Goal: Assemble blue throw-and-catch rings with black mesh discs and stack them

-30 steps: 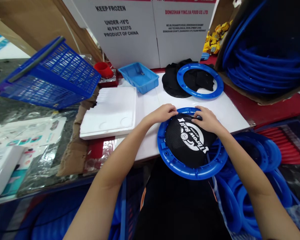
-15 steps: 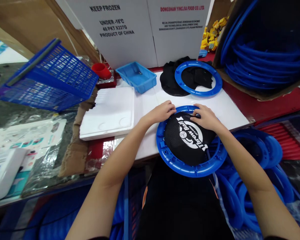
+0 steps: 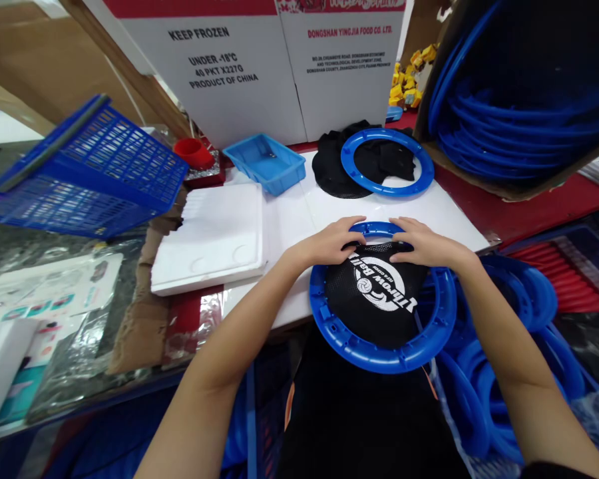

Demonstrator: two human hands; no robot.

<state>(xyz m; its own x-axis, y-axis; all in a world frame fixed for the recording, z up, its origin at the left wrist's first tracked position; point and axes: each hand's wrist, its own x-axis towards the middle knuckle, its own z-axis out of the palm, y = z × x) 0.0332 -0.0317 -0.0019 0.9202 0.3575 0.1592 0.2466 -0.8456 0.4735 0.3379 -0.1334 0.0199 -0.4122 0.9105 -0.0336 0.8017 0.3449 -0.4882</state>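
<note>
Gripping blue ring at far rim, hands partly hiding it; hold on mesh unclear.

The person wears black clothes over the lap, too dark to show any folds well. A small orange strip sits on the left side, and a thinner orange line shows on the right. A bit of black sleeve peeks out at the right arm. The left hand and right hand are bare, and so are both forearms.
</note>
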